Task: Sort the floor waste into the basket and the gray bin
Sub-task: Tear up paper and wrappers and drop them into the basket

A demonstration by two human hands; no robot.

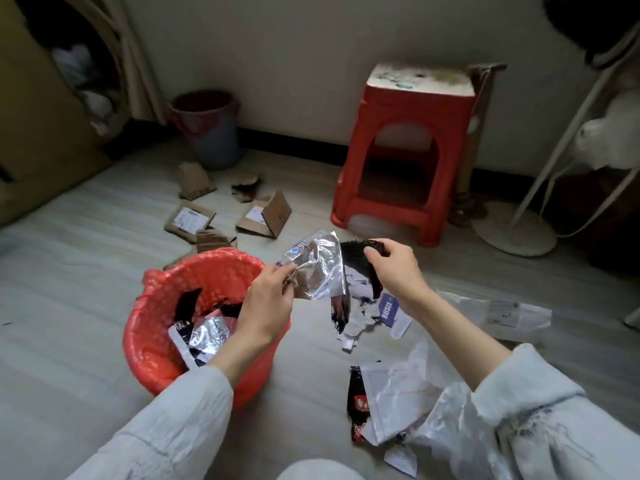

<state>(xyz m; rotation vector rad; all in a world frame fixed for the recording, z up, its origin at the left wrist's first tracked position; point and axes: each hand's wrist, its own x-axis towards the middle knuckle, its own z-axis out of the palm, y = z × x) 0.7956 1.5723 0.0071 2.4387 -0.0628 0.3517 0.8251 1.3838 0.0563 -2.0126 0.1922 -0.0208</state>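
Several wrappers are already lying in the basket [194, 317] at lower left; cardboard near the gray bin [211, 133] is waiting. Left hand [270, 299] is pinching a foil wrapper [320, 268], right hand [394, 268] gripping dark scrap [356, 254].

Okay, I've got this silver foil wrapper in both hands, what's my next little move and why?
Probably swing the foil wrapper left and drop it into the red basket. Your left hand pinches it right beside the rim, foil like it already lies in there, and your right hand holds its dark end.
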